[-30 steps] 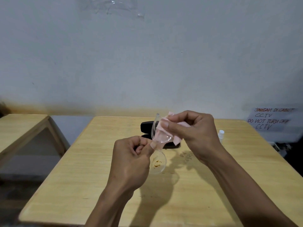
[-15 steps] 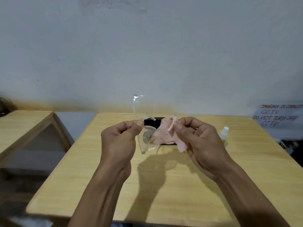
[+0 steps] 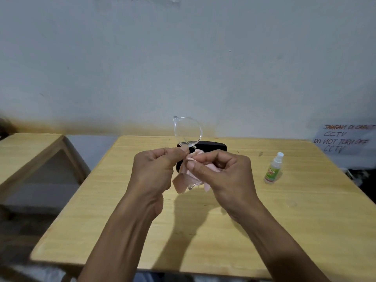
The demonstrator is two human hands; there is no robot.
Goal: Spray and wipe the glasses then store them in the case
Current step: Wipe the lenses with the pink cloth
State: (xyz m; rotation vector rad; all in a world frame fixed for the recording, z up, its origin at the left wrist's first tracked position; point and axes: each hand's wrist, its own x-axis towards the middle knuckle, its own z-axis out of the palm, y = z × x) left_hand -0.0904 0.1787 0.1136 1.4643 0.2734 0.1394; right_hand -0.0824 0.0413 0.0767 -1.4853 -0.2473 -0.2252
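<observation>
Clear glasses (image 3: pixel 188 132) are pinched upright above the wooden table (image 3: pixel 122 210) by the left hand (image 3: pixel 156 169). A pink cloth (image 3: pixel 186 178) is gripped around their lower part by the right hand (image 3: pixel 221 176). Behind lies the black case (image 3: pixel 211 145); a spray bottle (image 3: pixel 273 168) stands at right.

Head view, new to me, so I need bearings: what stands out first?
Two hands above the wooden table: the left hand pinches clear glasses, the right hand rubs them with a pink cloth. Behind lies a black case; a spray bottle stands right.
</observation>
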